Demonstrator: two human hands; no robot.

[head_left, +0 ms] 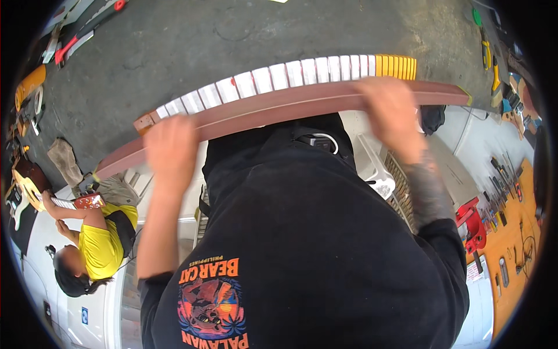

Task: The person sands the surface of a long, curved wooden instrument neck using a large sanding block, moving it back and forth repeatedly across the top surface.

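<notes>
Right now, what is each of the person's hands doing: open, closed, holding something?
Left hand: closed over the long reddish-brown wooden strip.
Right hand: closed over the same strip, nearer its far end.

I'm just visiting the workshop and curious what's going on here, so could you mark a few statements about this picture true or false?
1. Both hands grip a long reddish-brown wooden strip. True: left hand, right hand.
2. The strip lies flat on the orange bench. False: it is held up above the grey floor.
3. A person in a yellow shirt is nearby. True.
4. That person holds a hammer. False: a guitar.
</notes>
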